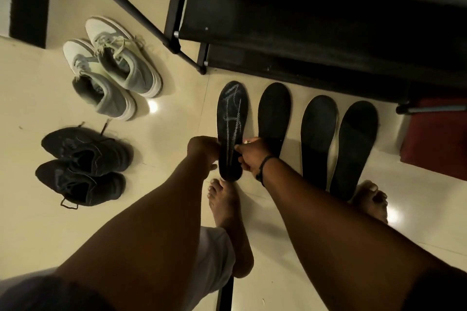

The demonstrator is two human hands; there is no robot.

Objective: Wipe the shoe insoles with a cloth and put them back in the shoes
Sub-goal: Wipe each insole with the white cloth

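Two hands are reaching down from the bottom of the view toward the floor, both arms stretched out and nearly straight. The left hand is curling its fingers onto the left edge of a patterned black insole, and the right hand, with a dark band at its wrist, is pinching the right edge of the same insole near its heel end. So each grip is closing on that one insole, which is pointing toe-away from the person, its heel end hanging just above a bare foot.

Three more black insoles are lying side by side on the floor to the right of it, their toes pointing toward a dark shoe rack. No insole can be made out inside any shoe; the openings are too dark to tell.

A pair of grey-and-white sneakers is sitting on the floor at the left, and a pair of black sneakers is sitting nearer, laces loose. The floor is glossy cream tile, reflecting spots of light. A red object is standing at the right edge.
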